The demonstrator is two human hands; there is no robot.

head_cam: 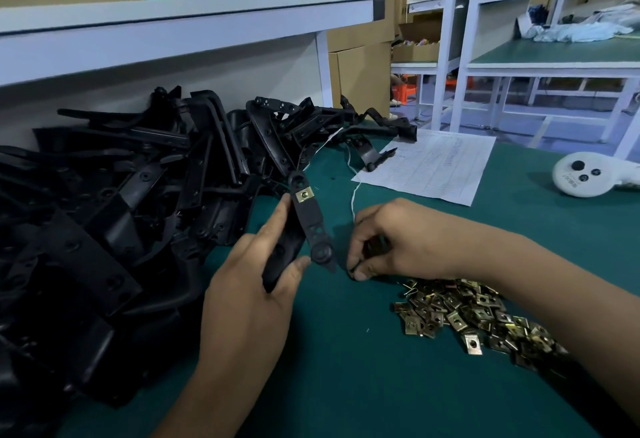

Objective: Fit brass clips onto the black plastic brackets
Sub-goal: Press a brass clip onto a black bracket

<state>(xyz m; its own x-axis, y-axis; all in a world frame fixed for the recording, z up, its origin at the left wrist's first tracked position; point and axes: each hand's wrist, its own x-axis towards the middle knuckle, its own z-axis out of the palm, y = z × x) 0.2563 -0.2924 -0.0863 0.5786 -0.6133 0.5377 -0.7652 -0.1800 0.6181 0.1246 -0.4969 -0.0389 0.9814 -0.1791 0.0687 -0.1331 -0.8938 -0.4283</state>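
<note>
No legible text found. The ruled paper sheet (427, 166) on the desk (346, 351) carries faint print, too blurred to read. The white device (578, 174) right of the sheet bears small markings, unreadable.

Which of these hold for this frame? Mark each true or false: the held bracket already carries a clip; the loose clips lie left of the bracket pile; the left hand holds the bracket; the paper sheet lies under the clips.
1. The bracket in hand already carries a brass clip: true.
2. The loose clips lie left of the bracket pile: false, they lie to its right, under the right hand.
3. The left hand holds the bracket: true.
4. The paper sheet lies under the clips: false, it lies apart, farther back on the green mat.
</note>
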